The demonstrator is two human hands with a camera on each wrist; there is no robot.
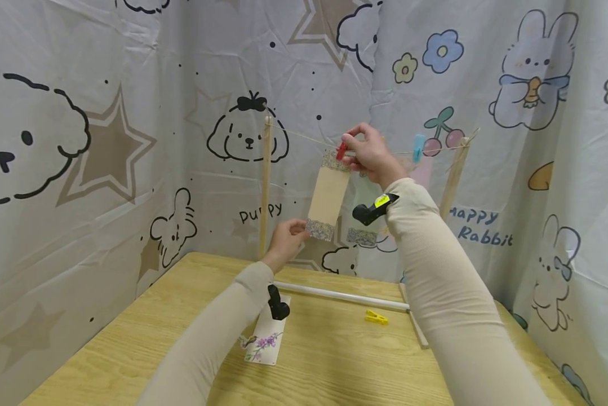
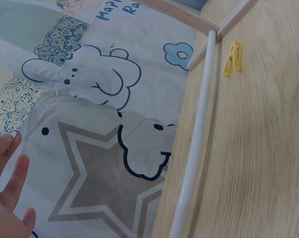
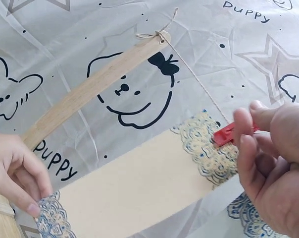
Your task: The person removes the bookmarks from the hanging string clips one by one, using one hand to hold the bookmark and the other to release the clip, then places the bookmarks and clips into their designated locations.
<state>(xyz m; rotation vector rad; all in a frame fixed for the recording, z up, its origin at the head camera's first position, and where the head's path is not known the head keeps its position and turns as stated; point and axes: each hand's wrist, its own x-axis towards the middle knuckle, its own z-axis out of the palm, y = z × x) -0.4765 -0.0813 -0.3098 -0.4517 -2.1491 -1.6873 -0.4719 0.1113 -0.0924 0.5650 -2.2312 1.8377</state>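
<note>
A cream card [image 1: 329, 194] with blue-patterned bands at both ends hangs tilted at a thin string [image 1: 304, 137]. At its top edge, my right hand [image 1: 372, 155] pinches a red clothespin [image 3: 223, 136], which sits over the card's upper band by the string. My left hand [image 1: 285, 242] pinches the card's lower left corner between thumb and fingers; the right wrist view shows this left hand [image 3: 18, 173] too. Behind the right forearm, a pale green card [image 1: 362, 197] is partly hidden. A light blue clothespin [image 1: 418, 148] grips the string farther right, above a pink card [image 1: 423, 171].
Two wooden posts, left [image 1: 265, 186] and right [image 1: 453, 180], carry the string. A white rod [image 1: 339, 294] runs low between them. On the wooden table [image 1: 334, 361] lie a yellow clothespin [image 1: 376, 317] and a flower-printed card [image 1: 268, 344], partly covered by the left wrist camera. Printed curtains surround the table.
</note>
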